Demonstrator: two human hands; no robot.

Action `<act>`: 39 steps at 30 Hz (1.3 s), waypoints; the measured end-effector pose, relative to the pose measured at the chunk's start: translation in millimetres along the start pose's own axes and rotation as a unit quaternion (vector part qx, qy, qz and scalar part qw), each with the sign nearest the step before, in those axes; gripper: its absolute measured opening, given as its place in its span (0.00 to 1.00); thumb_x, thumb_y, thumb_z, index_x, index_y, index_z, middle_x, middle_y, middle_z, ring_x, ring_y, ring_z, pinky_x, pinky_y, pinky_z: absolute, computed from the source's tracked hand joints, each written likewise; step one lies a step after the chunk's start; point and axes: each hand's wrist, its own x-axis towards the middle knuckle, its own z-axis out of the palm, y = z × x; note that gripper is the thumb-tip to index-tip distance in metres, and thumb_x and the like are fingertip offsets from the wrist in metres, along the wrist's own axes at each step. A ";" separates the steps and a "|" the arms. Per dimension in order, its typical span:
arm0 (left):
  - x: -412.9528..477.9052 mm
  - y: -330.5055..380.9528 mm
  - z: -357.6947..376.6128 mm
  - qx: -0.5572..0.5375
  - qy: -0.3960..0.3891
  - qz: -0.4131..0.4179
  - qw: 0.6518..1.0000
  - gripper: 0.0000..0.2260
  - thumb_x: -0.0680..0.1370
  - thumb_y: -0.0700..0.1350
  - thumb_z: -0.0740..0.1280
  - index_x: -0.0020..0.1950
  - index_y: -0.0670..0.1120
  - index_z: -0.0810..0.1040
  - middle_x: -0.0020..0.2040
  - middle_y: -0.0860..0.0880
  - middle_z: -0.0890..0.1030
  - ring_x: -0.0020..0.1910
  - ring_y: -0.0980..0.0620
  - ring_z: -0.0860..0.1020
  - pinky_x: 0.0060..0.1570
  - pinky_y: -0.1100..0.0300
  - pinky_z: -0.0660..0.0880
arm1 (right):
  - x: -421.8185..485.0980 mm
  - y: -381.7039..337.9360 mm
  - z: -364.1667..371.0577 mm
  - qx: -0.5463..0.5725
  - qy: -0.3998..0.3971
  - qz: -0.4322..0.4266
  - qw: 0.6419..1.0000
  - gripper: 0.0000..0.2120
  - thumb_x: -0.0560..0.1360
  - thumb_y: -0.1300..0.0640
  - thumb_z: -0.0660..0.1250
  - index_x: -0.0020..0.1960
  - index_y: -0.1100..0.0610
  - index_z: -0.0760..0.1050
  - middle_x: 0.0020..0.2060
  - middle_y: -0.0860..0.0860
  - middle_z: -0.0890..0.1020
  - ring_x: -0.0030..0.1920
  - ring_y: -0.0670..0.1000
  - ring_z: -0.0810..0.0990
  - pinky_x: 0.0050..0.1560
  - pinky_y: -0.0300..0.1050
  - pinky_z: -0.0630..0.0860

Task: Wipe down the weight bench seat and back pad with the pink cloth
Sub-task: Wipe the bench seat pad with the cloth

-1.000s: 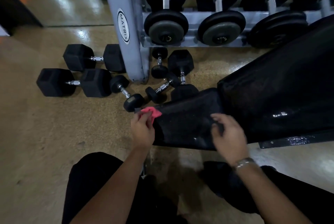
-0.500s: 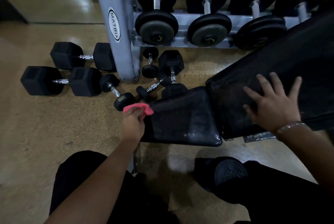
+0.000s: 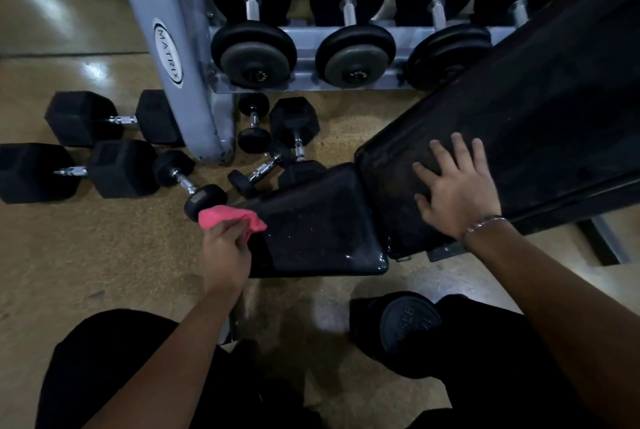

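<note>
Head view: right hand (image 3: pixel 457 189) has shifted onto the back pad (image 3: pixel 519 138), flat and empty, bracing; left hand (image 3: pixel 225 248) still pinches the pink cloth (image 3: pixel 228 215) at the seat (image 3: pixel 318 224) edge, wiping underway.

Left hand (image 3: pixel 227 248) clenched, right hand (image 3: pixel 457 191) splayed

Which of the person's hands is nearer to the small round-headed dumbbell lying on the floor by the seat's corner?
Left. The left hand, gripping the pink cloth, sits just below the small dumbbell. The right hand lies flat on the back pad, well to the right.
</note>
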 end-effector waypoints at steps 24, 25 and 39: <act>-46.8 -23.9 -16.7 0.057 -0.038 0.165 0.984 0.15 0.76 0.43 0.64 0.57 0.48 0.87 0.45 0.51 0.81 0.45 0.46 0.74 0.46 0.56 0.70 | -1.3 -0.3 0.2 0.002 -0.002 0.002 1.000 0.28 0.74 0.39 0.62 0.71 0.48 0.74 0.77 0.58 0.66 0.78 0.65 0.56 0.77 0.67 0.48; -40.4 -24.1 -15.9 0.052 -0.027 0.149 0.987 0.13 0.77 0.42 0.65 0.57 0.47 0.87 0.45 0.51 0.80 0.46 0.45 0.75 0.47 0.57 0.69 | -1.1 0.2 0.9 0.001 0.001 0.000 1.000 0.28 0.74 0.39 0.62 0.70 0.48 0.74 0.76 0.58 0.66 0.78 0.65 0.57 0.77 0.67 0.48; -19.6 21.7 9.6 0.041 0.016 0.036 0.998 0.12 0.76 0.38 0.74 0.57 0.49 0.87 0.49 0.47 0.83 0.48 0.42 0.76 0.49 0.46 0.75 | -1.4 -0.9 -4.9 -0.012 -0.003 0.003 1.000 0.28 0.74 0.38 0.62 0.71 0.48 0.74 0.76 0.58 0.66 0.77 0.66 0.57 0.77 0.67 0.48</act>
